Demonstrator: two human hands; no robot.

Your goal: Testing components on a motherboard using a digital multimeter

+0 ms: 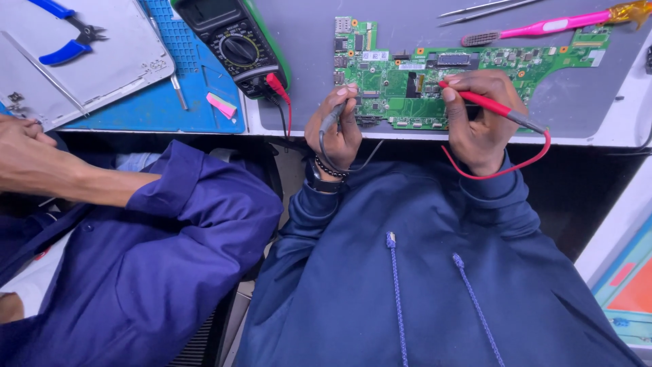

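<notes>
A green circuit board (401,85) lies on the grey mat (305,41) at the table's near edge. My left hand (337,132) pinches a black test probe (333,117), its tip at the board's lower left part. My right hand (479,115) grips a red test probe (485,104), whose tip touches the board near its middle. A red lead (502,170) loops under my right hand. Both leads run from a black and green multimeter (238,44) to the left of the board.
A co-worker's arm (61,170) in a blue sleeve rests at the left edge. On a blue mat (163,109) lie a silver laptop cover (109,54), blue-handled cutters (64,30) and a pink eraser (221,105). A pink brush (543,27) and tweezers (475,8) lie behind the board.
</notes>
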